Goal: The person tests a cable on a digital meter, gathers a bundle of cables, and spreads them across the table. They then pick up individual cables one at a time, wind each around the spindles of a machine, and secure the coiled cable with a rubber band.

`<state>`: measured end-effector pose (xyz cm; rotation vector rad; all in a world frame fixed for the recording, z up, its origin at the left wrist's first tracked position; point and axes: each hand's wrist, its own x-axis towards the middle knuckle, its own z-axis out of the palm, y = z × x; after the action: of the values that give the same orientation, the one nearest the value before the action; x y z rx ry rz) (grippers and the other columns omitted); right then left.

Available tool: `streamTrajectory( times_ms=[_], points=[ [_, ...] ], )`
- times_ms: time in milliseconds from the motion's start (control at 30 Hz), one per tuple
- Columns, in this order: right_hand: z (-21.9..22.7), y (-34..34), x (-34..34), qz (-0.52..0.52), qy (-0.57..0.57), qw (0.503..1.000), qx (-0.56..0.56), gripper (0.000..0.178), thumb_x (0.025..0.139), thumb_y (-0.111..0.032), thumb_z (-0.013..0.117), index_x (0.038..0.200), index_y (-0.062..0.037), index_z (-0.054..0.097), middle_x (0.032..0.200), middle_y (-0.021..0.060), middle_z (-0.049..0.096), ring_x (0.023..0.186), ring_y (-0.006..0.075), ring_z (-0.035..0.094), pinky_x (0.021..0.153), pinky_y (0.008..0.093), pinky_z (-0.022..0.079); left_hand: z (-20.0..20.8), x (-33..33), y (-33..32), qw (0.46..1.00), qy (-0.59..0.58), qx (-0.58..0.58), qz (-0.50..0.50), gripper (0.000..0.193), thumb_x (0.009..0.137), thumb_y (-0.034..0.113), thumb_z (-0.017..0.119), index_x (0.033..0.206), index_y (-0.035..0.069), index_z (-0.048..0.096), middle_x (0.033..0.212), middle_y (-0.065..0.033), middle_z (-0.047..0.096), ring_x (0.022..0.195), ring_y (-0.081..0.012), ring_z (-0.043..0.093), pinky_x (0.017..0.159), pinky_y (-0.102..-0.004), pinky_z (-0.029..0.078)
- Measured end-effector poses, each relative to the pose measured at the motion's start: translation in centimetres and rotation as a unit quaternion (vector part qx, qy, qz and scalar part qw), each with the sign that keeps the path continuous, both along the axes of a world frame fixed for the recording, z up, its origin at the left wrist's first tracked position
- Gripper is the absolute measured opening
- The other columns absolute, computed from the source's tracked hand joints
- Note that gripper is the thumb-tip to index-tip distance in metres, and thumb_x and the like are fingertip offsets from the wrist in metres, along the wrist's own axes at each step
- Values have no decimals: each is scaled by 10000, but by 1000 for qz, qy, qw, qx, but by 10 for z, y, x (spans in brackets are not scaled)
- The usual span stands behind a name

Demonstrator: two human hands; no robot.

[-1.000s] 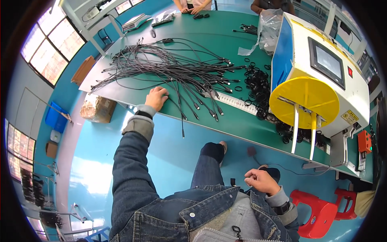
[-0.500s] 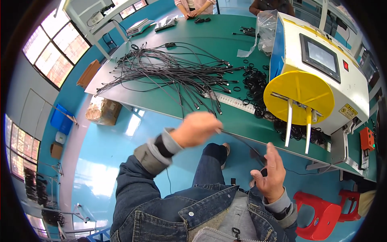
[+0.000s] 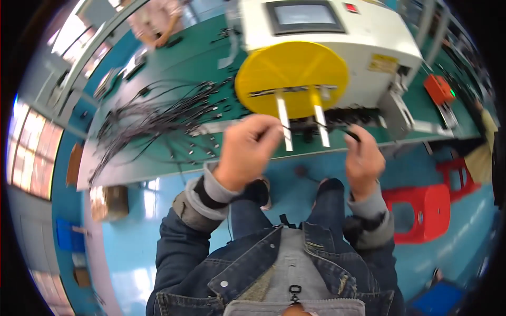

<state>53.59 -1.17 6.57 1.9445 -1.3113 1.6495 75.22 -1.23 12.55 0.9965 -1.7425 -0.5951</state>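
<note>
Left hand [image 3: 244,152] had a black cable [image 3: 352,135] pinched at the fingertips, right hand [image 3: 365,163] was clamped on it further along, and the stretch between ran right by the yellow disc [image 3: 295,66]'s white prongs [image 3: 283,118].

The scene is viewed from head height through a fisheye lens, aimed downward and forward; the left hand [image 3: 244,152] and right hand [image 3: 365,162] are framed close, the green table [image 3: 176,60] beyond, its blurred far side hard to judge.

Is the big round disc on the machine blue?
No, the round disc on the white machine is bright yellow.
</note>
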Motion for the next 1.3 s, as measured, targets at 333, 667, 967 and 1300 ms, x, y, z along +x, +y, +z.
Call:
streamTrajectory(
  times_ms=[333, 667, 967, 1300],
  points=[
    [-12, -48, 12, 24, -10, 999, 36, 94, 762, -55, 637, 821, -26, 570, 733, 138, 599, 610, 286, 591, 523, 336, 470, -25, -5, -42, 997, 67, 39, -6, 67, 817, 34, 595, 851, -22, 608, 672, 23, 560, 596, -23, 458, 545, -170, 383],
    [-7, -55, 7, -65, -45, 989, 121, 145, 768, -142, 645, 754, -36, 546, 616, 131, 570, 533, 286, 566, 469, 348, 438, -34, -3, -45, 994, 101, 29, -9, 88, 822, 45, 601, 868, -27, 619, 684, 28, 565, 610, -27, 459, 551, -171, 381],
    [-85, 20, -50, 5, -58, 945, 322, 143, 762, -136, 631, 734, -8, 572, 592, 134, 571, 521, 270, 570, 471, 327, 428, -37, -1, -44, 994, 107, 26, 4, 137, 826, 61, 605, 929, -25, 629, 705, 12, 580, 621, -43, 478, 549, -191, 391],
    [-104, 49, -36, 102, -102, 892, 429, 141, 773, -125, 603, 748, 13, 589, 570, 119, 564, 514, 174, 565, 482, 288, 421, -12, 4, -20, 972, -112, -189, 78, 183, 793, 84, 638, 965, 23, 633, 697, -94, 562, 566, -169, 515, 528, -253, 413]
  ],
)
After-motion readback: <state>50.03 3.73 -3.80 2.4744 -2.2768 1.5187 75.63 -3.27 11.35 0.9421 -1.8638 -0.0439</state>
